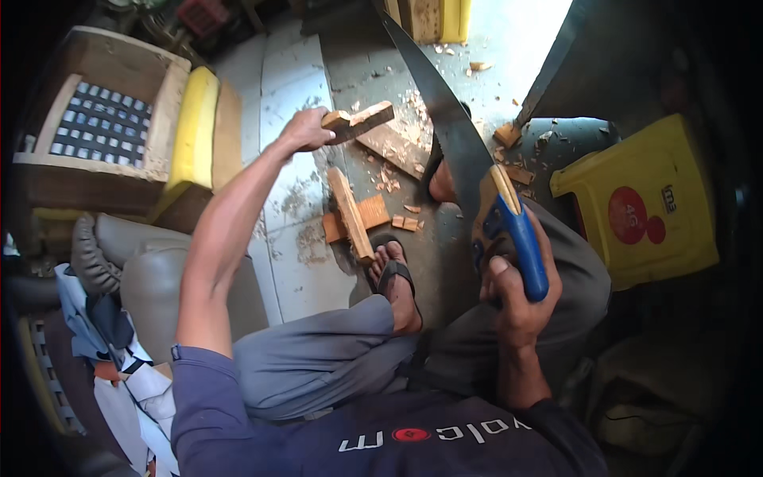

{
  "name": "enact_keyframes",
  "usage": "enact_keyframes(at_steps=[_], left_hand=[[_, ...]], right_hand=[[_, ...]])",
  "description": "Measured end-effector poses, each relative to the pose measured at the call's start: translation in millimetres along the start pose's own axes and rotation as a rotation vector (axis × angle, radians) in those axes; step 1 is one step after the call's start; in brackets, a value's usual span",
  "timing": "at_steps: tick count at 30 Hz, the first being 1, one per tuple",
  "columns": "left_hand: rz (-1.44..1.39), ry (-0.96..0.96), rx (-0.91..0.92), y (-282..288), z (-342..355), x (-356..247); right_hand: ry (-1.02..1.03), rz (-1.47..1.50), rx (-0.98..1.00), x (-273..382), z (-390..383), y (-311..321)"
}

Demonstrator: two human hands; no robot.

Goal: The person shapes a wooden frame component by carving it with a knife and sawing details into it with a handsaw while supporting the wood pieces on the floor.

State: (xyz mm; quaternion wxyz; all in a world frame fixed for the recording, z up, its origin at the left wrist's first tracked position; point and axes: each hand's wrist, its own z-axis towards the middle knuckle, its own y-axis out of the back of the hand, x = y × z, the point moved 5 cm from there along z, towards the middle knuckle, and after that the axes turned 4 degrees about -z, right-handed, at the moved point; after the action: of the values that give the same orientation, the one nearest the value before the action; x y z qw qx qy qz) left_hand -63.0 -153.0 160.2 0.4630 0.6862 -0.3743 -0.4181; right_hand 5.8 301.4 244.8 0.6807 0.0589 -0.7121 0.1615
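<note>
In my right hand (pixel 520 306) is a hand saw (pixel 457 135) by its blue handle, its long dark blade slanting up and away to the left. My left arm reaches forward, and my left hand (pixel 307 129) grips one end of a short wood piece (pixel 364 119) with a notched upper edge. Below that piece, a narrow wood strip (pixel 348 211) lies across a flat reddish-brown board (pixel 373 216) near my sandalled left foot (pixel 393 278). The saw blade is apart from the wood.
Wood shavings (pixel 409 107) and offcuts (pixel 408 223) litter the floor. A yellow plastic stool (pixel 644 207) stands at the right. On the left are a wooden frame with a black woven panel (pixel 171 119), a yellow padded block (pixel 193 127) and a heap of cloth (pixel 127 381).
</note>
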Motion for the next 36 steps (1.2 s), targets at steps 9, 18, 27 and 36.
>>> enact_keyframes(at_steps=[9,18,27,36], left_hand=[[-0.119,0.019,-0.152,-1,23,-58],[-0.199,-0.036,-0.155,-125,80,-39],[0.019,-0.039,-0.102,-169,81,-56],[0.232,-0.013,-0.064,-151,94,-32]], right_hand=[[0.177,0.045,-0.119,24,-25,35],[0.112,-0.126,-0.092,-1,-26,31],[-0.202,-0.26,-0.014,-78,-9,-6],[-0.285,-0.223,0.018,-108,-3,-23]])
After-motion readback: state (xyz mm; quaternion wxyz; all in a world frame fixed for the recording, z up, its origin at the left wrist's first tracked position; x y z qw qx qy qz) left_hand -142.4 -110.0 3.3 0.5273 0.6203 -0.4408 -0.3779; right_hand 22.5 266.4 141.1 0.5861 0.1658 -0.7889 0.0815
